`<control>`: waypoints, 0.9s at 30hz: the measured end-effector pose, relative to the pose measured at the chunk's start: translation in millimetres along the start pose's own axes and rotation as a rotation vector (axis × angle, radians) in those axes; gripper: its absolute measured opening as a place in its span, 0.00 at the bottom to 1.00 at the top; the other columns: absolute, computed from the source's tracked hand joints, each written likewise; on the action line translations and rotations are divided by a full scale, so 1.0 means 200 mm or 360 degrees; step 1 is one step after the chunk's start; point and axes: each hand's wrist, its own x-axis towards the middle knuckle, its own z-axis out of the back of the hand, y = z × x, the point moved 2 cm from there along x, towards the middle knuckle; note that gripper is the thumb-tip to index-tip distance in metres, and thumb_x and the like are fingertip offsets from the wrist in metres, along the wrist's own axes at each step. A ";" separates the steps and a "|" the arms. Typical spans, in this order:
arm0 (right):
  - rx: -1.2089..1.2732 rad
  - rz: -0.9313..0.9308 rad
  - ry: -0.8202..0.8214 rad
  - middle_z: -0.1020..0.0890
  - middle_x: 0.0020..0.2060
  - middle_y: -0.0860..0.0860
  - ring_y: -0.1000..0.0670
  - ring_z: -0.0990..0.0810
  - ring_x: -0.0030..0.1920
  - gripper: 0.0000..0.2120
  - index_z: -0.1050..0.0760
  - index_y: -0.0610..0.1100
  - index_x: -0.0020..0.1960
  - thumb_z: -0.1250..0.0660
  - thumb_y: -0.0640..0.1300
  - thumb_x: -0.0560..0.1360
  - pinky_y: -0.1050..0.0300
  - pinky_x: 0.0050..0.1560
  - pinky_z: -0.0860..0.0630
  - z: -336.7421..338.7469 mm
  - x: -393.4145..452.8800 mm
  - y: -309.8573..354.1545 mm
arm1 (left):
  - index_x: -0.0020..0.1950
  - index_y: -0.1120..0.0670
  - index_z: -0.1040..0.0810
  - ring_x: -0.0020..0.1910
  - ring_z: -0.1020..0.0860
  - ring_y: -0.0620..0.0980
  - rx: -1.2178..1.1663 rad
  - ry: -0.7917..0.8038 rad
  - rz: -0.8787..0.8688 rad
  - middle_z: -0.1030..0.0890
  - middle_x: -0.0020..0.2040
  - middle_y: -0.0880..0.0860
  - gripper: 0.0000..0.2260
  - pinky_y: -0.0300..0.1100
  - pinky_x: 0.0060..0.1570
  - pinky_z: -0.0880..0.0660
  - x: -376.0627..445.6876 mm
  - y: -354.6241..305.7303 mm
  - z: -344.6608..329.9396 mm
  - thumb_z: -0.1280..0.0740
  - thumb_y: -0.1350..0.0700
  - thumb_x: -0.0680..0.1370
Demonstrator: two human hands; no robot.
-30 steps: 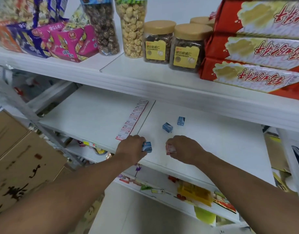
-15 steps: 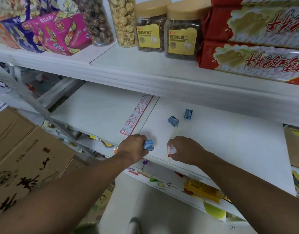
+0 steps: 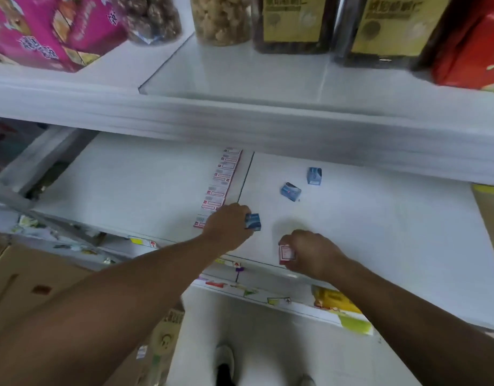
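My left hand (image 3: 229, 227) grips a small blue box (image 3: 252, 222) just above the front part of the white middle shelf (image 3: 379, 232). To its right, my right hand (image 3: 312, 253) holds a small red-and-white box (image 3: 286, 253) near the shelf's front edge. Two more small blue boxes lie farther back on the shelf: one tipped over (image 3: 290, 191) and one standing upright (image 3: 314, 176). A strip of red-and-white labels (image 3: 220, 185) lies along the seam between the two shelf panels, left of the boxes.
The upper shelf (image 3: 240, 118) overhangs the work area and carries pink snack bags (image 3: 53, 32), jars of nuts and popcorn (image 3: 220, 18) and red packs (image 3: 468, 45). Cardboard cartons (image 3: 31, 288) stand at the lower left. A lower shelf holds yellow packets (image 3: 335, 300).
The camera has tilted down and closer to the shelf. Both hands keep their boxes and stay near the front edge; my right hand has drawn slightly toward me.
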 end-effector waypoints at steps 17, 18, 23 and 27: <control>0.0144 -0.0461 -0.0047 0.22 0.54 0.53 0.46 0.20 0.54 0.17 0.23 0.56 0.64 0.29 0.54 0.75 0.52 0.53 0.21 -0.16 0.10 0.15 | 0.69 0.47 0.21 0.65 0.23 0.57 0.0064 0.0118 -0.0300 0.20 0.65 0.51 0.19 0.51 0.60 0.24 0.60 0.15 -0.12 0.26 0.50 0.78; 0.0158 -0.0463 -0.0055 0.22 0.54 0.53 0.46 0.20 0.54 0.18 0.24 0.56 0.64 0.29 0.54 0.75 0.52 0.53 0.21 -0.16 0.11 0.14 | 0.69 0.48 0.21 0.65 0.23 0.57 0.0060 0.0117 -0.0290 0.20 0.65 0.51 0.19 0.51 0.61 0.24 0.61 0.15 -0.13 0.26 0.50 0.79; 0.0155 -0.0418 -0.0068 0.21 0.55 0.51 0.46 0.20 0.55 0.20 0.24 0.55 0.66 0.28 0.55 0.75 0.51 0.53 0.20 -0.16 0.15 0.10 | 0.73 0.47 0.23 0.64 0.23 0.57 0.0012 0.0112 -0.0255 0.20 0.67 0.52 0.25 0.53 0.62 0.24 0.58 0.16 -0.15 0.25 0.51 0.77; 0.0095 -0.0366 -0.0089 0.20 0.54 0.50 0.45 0.20 0.54 0.22 0.24 0.53 0.67 0.27 0.53 0.74 0.51 0.51 0.19 -0.13 0.20 0.13 | 0.82 0.48 0.32 0.73 0.28 0.56 -0.0169 0.0041 -0.0181 0.27 0.78 0.51 0.36 0.55 0.71 0.27 0.46 0.19 -0.11 0.24 0.53 0.76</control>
